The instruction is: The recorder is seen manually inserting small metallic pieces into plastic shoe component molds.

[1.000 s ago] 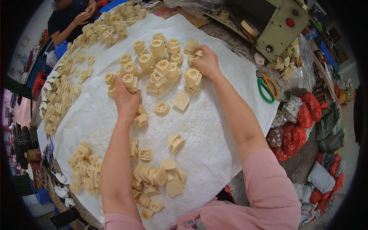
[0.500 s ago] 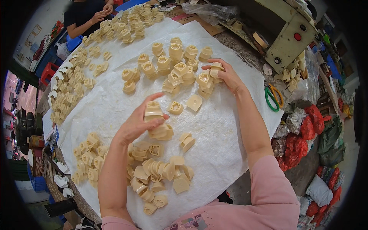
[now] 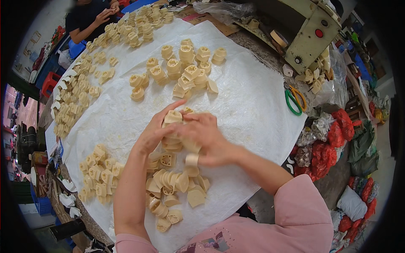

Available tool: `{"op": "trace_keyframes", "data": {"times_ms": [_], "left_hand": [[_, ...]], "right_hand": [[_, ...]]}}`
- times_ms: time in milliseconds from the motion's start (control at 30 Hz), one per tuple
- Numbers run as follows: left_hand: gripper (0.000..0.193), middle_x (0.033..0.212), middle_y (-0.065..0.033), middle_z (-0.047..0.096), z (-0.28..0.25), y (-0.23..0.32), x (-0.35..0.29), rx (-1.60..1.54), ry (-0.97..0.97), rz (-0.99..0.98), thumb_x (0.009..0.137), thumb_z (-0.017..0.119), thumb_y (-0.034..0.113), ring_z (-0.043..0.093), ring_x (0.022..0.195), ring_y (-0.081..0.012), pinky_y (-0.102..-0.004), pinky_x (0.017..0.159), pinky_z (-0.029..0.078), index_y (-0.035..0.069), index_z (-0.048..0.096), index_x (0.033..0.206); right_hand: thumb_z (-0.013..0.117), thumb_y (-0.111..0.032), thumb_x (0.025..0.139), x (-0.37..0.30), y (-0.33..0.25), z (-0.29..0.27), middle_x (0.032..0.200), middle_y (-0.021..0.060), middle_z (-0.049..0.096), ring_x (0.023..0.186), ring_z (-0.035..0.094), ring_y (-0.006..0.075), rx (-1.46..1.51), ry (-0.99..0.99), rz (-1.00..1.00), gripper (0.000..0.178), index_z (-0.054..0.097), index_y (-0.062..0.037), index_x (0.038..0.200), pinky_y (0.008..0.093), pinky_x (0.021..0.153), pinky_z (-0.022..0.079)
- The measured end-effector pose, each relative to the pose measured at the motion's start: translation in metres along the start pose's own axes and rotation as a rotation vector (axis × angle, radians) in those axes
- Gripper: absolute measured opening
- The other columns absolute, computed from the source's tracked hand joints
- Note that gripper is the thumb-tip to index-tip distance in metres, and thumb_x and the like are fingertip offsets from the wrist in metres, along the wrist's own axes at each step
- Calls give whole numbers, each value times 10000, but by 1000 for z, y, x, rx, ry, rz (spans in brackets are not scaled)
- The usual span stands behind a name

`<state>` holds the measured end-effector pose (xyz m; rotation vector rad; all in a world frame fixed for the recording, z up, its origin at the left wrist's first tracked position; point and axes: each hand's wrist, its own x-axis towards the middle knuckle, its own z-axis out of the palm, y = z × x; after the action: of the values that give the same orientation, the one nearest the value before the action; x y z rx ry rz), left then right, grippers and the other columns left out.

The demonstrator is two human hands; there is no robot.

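My left hand [image 3: 155,134] and my right hand [image 3: 205,135] meet over the white woven sheet [image 3: 249,105], both closed around a small stack of cream plastic moulded pieces [image 3: 173,118]. Below my hands lies a heap of the same cream pieces [image 3: 173,185]. Another pile of cream pieces [image 3: 187,71] sits farther up the sheet. My forearms come in from the lower edge, the right in a pink sleeve.
More cream pieces lie in a left cluster [image 3: 99,175] and in rows along the far left edge [image 3: 80,97]. Another person's hands [image 3: 105,14] work at the top left. A beige machine [image 3: 303,29], green-handled scissors [image 3: 293,101] and red bags [image 3: 333,147] stand at the right.
Both hands have drawn back from the far pile toward me and come together. The pieces each hand picked up are now held as one stack between them.
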<state>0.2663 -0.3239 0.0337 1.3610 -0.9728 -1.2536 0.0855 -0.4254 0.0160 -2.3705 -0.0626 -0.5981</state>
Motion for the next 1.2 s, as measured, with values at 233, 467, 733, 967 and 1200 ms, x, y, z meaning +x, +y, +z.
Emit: {"op": "trace_keyframes", "data": {"times_ms": [233, 467, 733, 967, 1200], "left_hand": [[862, 1115, -91, 611, 8, 24, -66, 337, -107, -57, 683, 682, 536, 561, 1060, -174, -306, 930, 415, 16, 455, 1332], [601, 944, -149, 630, 27, 51, -117, 520, 140, -96, 720, 702, 209, 627, 839, -314, -374, 767, 488, 51, 469, 1251], [598, 1002, -162, 505, 23, 13, -183, 1089, 481, -117, 632, 765, 170, 525, 963, -349, -399, 794, 444, 67, 508, 1163], [682, 1080, -167, 488, 28, 2, -212, 1270, 528, -210, 693, 692, 316, 481, 1019, -351, -440, 885, 381, 77, 460, 1288], [710, 1229, -190, 448, 20, 28, -215, 947, 457, -112, 742, 666, 281, 433, 1137, -350, -421, 984, 334, 77, 393, 1365]], "right_hand": [[555, -546, 813, -34, -61, 24, 1370, 200, 332, 1339, 167, 443, 101, -188, -164, 546, 487, -282, 1286, 656, 1003, 161], [593, -483, 799, -57, -95, 62, 1461, 203, 249, 1392, 106, 420, 273, -183, -347, 565, 457, -297, 1315, 660, 1051, 0], [682, -326, 731, -51, -122, 89, 1473, 147, 271, 1400, 149, 371, 382, -223, -426, 511, 545, -272, 1220, 711, 1034, 50], [710, -218, 720, -29, -85, 61, 1297, 140, 463, 1175, 429, 339, 304, 293, -248, 530, 554, -191, 1226, 501, 939, 338], [715, -124, 723, 28, 63, -13, 1375, 187, 275, 1295, 311, 349, -247, 444, 332, 755, 370, -173, 1393, 440, 1050, 335]]}}
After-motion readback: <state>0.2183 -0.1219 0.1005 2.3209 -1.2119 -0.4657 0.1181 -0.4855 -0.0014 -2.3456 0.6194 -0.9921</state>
